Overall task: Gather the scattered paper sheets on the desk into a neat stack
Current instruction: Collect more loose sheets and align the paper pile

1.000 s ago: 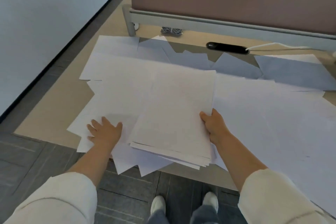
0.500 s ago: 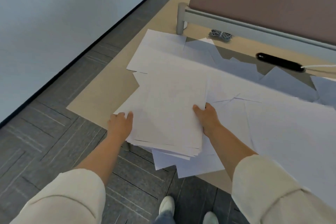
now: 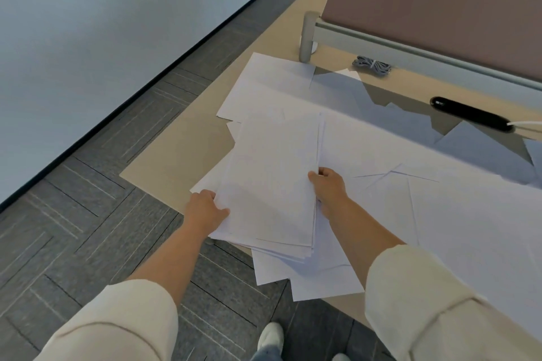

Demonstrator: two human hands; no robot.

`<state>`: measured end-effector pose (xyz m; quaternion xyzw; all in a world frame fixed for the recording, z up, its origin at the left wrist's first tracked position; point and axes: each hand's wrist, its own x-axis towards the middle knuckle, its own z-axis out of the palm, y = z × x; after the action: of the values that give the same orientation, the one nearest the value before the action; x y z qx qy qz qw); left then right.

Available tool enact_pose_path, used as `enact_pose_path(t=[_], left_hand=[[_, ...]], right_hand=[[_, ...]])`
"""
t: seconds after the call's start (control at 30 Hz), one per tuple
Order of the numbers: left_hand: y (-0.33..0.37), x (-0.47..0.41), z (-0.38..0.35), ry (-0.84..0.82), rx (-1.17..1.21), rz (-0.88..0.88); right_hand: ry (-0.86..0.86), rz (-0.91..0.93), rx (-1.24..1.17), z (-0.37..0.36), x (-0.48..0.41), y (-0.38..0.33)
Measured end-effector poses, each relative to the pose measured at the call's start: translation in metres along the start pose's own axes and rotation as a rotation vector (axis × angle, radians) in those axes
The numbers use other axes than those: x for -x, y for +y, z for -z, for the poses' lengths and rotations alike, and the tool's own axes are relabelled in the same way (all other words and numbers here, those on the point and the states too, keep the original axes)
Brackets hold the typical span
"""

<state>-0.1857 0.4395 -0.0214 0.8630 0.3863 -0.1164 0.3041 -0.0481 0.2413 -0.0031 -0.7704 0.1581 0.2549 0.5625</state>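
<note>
While both hands held the partial stack over the near left corner of the desk, its sheets were far from square: the lower edges fanned out in steps and several corners stuck out on the left. The left hand gripped the stack's left edge, thumb on top and fingers curled under. The right hand pinched the right edge the same way, thumb over the top sheet, with the fingers below hidden by paper.

The step in hand looked like squaring this bundle before adding more. It would probably go best with a loosened grip, so the sheets could slide against each other, then with the bundle stood on its long edge and tapped on bare desk, then turned and tapped on the short edge. Squeezing hard would likely lock the fan in place.

Loose sheets lay spread across most of the surface to the right and toward the partition, and a few under the stack hung over the desk's near edge above the floor. Those seemed the ones to collect first, since a careless sweep could push them off. A grey cable bundle lay just beyond the farthest sheets.
</note>
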Motion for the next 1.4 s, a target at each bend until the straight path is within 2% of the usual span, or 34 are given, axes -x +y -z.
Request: enact_pose_path(t=[0.47, 0.57, 0.63, 0.7, 0.8, 0.9, 0.97, 1.07, 1.2, 1.4], left_hand=[[0.004, 0.001, -0.005, 0.04, 0.049, 0.033], [0.003, 0.0, -0.007, 0.025, 0.047, 0.053], [0.003, 0.0, -0.006, 0.014, 0.04, 0.068], [0.006, 0.002, -0.006, 0.0, 0.019, 0.084], [0.018, 0.009, -0.008, 0.044, -0.048, 0.093], [0.042, 0.022, -0.011, 0.114, 0.091, 0.014], [0.064, 0.032, -0.015, 0.084, 0.278, -0.026], [0.101, 0.047, -0.031, -0.03, 0.407, -0.068], [0.143, 0.067, -0.068, -0.157, 0.379, -0.186], [0.211, 0.107, -0.137, -0.243, 0.348, -0.284]], right_hand=[[-0.025, -0.08, -0.11, 0.003, -0.011, 0.002], [-0.168, -0.139, -0.126, 0.003, -0.008, 0.01], [-0.246, -0.101, 0.007, 0.001, -0.004, 0.017], [-0.224, -0.037, 0.099, 0.001, -0.003, 0.023], [-0.223, 0.003, 0.028, 0.013, 0.002, 0.022], [-0.243, 0.017, -0.037, 0.042, 0.006, 0.024], [-0.224, 0.016, -0.072, 0.067, 0.007, 0.027], [-0.178, 0.003, -0.111, 0.113, 0.007, 0.037], [-0.082, -0.017, -0.113, 0.177, 0.008, 0.053], [0.104, -0.057, -0.056, 0.278, 0.012, 0.077]])
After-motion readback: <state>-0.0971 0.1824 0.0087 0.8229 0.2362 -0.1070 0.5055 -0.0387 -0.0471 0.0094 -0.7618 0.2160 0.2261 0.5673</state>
